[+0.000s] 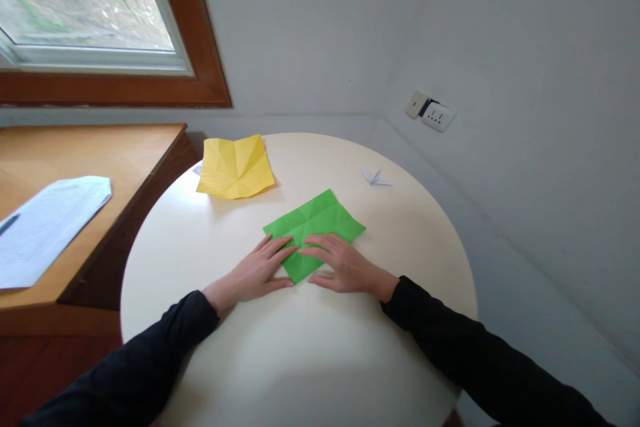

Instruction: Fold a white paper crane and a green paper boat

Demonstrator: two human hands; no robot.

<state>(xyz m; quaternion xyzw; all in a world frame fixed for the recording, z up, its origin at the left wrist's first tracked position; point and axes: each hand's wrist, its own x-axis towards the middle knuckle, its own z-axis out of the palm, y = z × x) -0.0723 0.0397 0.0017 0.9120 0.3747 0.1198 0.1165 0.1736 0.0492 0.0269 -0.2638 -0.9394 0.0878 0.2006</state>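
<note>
Green paper: one sheet, both hands pressing it, left hand, right hand, fingers flat, grasping nothing; one yellow sheet behind.

1. Your left hand: flat, palm down, fingers spread on the near-left edge of the green paper.
2. Your right hand: flat on the same sheet's near edge, fingertips almost meeting the left.
3. Green paper: creased, lying on the round cream table.
4. Yellow paper: creased, farther back left.
5. Small white paper crane: far right, well apart.
6. Wooden desk: beside the table, carrying a printed sheet.
</note>
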